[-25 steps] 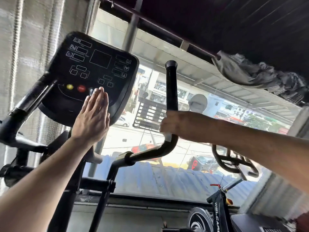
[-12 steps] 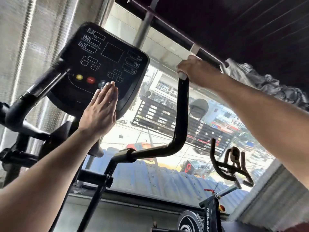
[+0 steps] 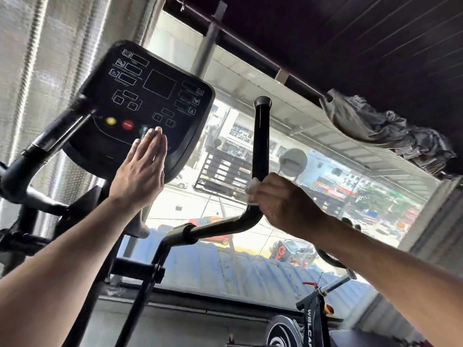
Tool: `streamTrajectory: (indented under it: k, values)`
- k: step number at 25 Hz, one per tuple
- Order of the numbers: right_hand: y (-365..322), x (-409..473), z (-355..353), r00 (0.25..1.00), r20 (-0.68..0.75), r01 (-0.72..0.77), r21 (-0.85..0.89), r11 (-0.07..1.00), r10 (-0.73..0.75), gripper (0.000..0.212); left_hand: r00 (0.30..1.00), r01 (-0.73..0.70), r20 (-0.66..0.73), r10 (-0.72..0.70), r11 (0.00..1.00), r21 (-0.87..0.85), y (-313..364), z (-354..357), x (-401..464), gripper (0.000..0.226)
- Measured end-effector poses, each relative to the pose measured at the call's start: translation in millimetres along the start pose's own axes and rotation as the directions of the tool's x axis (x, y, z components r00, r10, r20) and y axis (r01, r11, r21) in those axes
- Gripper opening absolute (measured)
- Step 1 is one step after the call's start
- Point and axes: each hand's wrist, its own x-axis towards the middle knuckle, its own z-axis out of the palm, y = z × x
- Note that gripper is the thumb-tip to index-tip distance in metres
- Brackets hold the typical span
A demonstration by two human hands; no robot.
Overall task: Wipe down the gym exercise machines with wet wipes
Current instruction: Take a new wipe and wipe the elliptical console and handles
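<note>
From the head view, a black exercise machine stands before a wide window (image 3: 325,186) that looks out on a street with parked cars; a dark ceiling runs overhead and bundled cloth (image 3: 380,126) sits on a ledge up and right of the machine's console (image 3: 150,106). The console is a dark panel with outlined fields, a yellow button (image 3: 110,120) and a red button (image 3: 128,125) near its lower left.

The left hand (image 3: 140,176) lies flat against the console's lower edge, fingers straight and together, tips just right of the red button. The right hand (image 3: 283,201), right of the console, has its grip curled around the black handlebar (image 3: 260,146) at its bend, clamping a white wet wipe (image 3: 253,190) against the tube.

Above that grip the handlebar's upright stretch rises bare to its capped end. Lower right of the console, a second machine (image 3: 310,321) shows.
</note>
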Motion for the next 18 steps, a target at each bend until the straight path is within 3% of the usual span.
streamTrajectory:
  k: [6,11,14,18]
  values:
    - [19.2,-6.0,18.2,0.997,-0.083,0.011,0.051,0.999,-0.007,0.028,0.999,0.019,0.040,-0.018,1.000,-0.007,0.5,-1.6,-0.2,0.066]
    - [36.1,16.0,19.6,0.914,-0.267,-0.263,0.185,0.947,0.306,0.023,0.996,0.010,0.091,-0.013,0.999,0.033,0.5,-3.9,1.4,0.068]
    - [10.0,7.5,25.1,0.872,-0.328,-0.271,0.294,0.917,0.363,0.017,0.996,0.006,0.089,-0.012,0.998,0.065,0.8,-4.3,0.2,0.074]
    - [-25.1,-26.1,28.9,0.862,-0.272,-0.286,0.437,0.853,0.428,0.014,0.994,0.011,0.105,-0.021,0.995,0.098,0.4,-0.6,0.6,0.076]
